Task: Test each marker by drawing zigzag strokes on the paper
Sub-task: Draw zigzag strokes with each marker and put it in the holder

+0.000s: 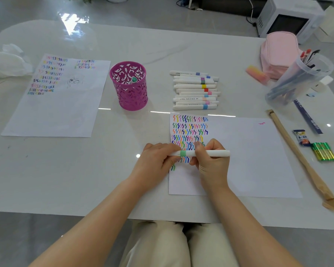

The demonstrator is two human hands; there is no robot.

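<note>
**White table, green marker between two hands**

Glossy white table (123, 45) fills the view, with a grey floor and a white oven at the upper right of the frame. Just below centre, the marker (210, 153) with a green band lies level over the left part of the paper (258, 151), above rows of coloured zigzags. The left hand (154, 160) curls its fingers round the marker's left end. The right hand (210, 162) pinches the barrel just right of the band between thumb and bent fingers. More markers (193, 91) lie stacked in a pile above the paper, and a pink cup (130, 89) left of them holds one with a green end. A second marked sheet (56, 105) lies at the left.

Neither hand pins the paper, so it could slide on the slick table once strokes begin. Both hands sit over the lowest rows, and fresh ink there might smear under them. If the cap is pulled hard, the tip may jab a finger or streak the sheet.

The left hand hides the marker's end, so whether it is capped cannot be told. Part of the lower rows is covered. Print on the markers is too small to read.
</note>
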